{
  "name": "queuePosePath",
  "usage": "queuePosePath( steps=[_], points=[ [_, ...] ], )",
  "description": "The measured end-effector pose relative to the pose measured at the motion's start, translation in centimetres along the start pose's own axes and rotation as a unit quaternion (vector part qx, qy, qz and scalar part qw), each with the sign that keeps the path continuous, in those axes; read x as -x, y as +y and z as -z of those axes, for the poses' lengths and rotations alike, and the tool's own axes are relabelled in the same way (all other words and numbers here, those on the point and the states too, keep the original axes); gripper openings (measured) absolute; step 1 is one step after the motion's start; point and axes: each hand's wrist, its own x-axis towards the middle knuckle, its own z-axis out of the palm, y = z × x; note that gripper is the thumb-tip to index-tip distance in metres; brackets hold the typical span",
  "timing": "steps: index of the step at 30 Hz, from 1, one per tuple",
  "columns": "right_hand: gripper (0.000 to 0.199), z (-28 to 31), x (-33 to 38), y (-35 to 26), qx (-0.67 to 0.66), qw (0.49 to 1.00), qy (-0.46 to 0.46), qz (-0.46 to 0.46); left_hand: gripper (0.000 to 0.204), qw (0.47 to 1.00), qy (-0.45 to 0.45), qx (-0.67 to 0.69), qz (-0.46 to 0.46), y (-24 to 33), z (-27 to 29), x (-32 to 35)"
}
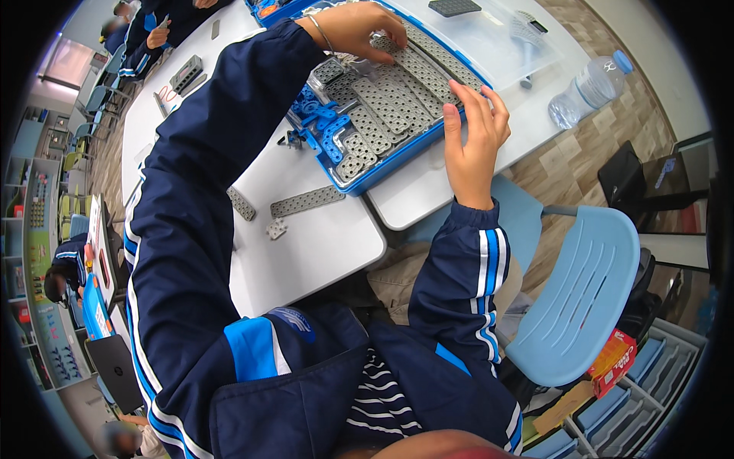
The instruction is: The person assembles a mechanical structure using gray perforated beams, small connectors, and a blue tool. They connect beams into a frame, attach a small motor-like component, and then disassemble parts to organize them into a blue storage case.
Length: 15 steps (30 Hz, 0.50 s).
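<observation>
In the head view, which is our only one, we see a blue tray (386,173) that lies across two white tabletops, the left tabletop (321,264) and the right tabletop (413,208), over the seam where their edges meet. The tray is full of grey perforated plates (378,103). Along its far right edge there are long grey perforated strips (430,75), and in its left corner we find blue connector pieces (329,136).

The left hand (355,29), which has a bracelet (322,36) at the wrist, reaches over the far part of the tray. Its fingers are bent down toward the plates and the gap to the thumb is narrow; we cannot tell whether they pinch a piece. The right hand (474,141) is at the right corner of the tray, with the thumb spread away from the fingers, a wide grip in which we see nothing held. The fingertips are just beside the rim and the strips; we cannot be sure of contact.

On the left tabletop, near the tray's bottom corner, a grey perforated beam (308,201) lies flat, and a small grey piece (277,228) is just beside it. A shorter grey beam (242,204) is more to the left. At the right edge of the right tabletop we notice a clear bottle (592,86) with a blue cap.
</observation>
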Motion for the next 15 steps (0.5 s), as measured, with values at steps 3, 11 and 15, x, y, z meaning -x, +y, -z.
queuePosePath(
  steps=[3,11,15],
  points=[
    [0.041,0.0,-0.1,0.0,0.002,1.0,-0.005,0.005,0.028,1.0,0.003,0.002,-0.023,0.0,0.2,0.4],
    [0.042,-0.5,-0.2,0.1,-0.014,1.0,-0.013,0.008,0.031,0.998,-0.006,0.017,-0.059,-0.8,0.0,0.4],
    [0.042,-0.7,-0.1,0.2,0.022,1.0,-0.011,0.017,0.029,0.999,-0.025,0.021,-0.029,-1.1,0.0,0.4]
  ],
)
